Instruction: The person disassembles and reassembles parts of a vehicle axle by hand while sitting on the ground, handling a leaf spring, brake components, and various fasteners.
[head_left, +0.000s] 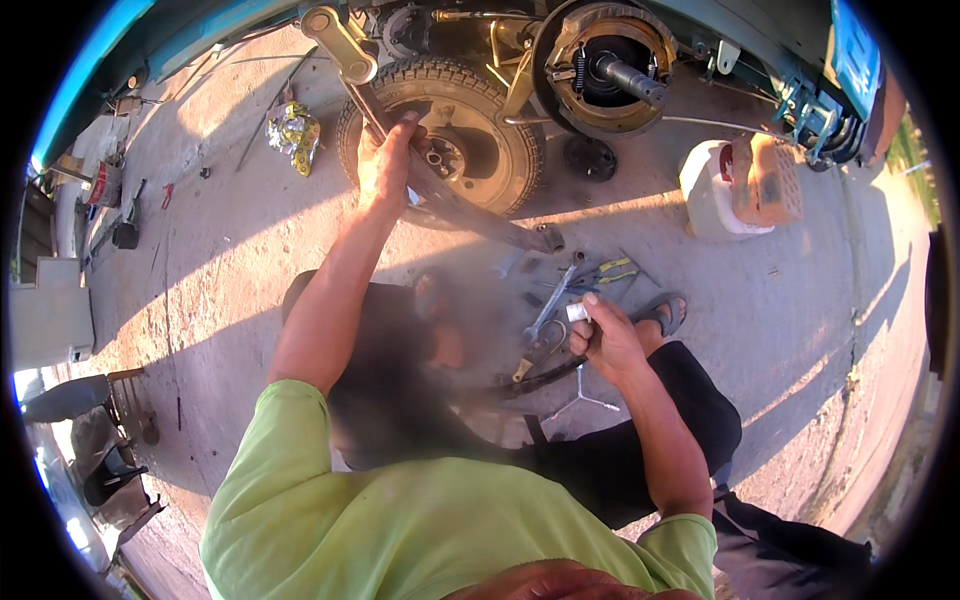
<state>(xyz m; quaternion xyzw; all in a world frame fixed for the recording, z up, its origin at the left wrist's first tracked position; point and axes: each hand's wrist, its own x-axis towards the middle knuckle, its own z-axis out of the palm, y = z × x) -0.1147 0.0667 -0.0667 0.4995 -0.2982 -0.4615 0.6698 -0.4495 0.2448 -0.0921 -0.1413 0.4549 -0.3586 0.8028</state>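
My left hand (385, 165) is raised and closed round a long, curved metal bar that looks like a leaf spring (465, 215). At its upper end is a shackle with two round ends (342, 45); a rolled eye marks the other end, above the tools. In front of my right knee, my right hand (607, 342) pinches a small white cylindrical piece (578, 312) between thumb and fingers. Beneath it on the concrete lie wrenches (550, 305), yellow-handled pliers (615, 270) and a three-armed wrench (582, 398).
A dusty wheel (510, 165) lies flat beyond my left hand. Overhead, an exposed brake assembly with an axle stub (625, 75) hangs from the vehicle. A white jug (705, 195) and a brick (765, 180) are at the right; a crumpled shiny packet (293, 135) lies leftward.
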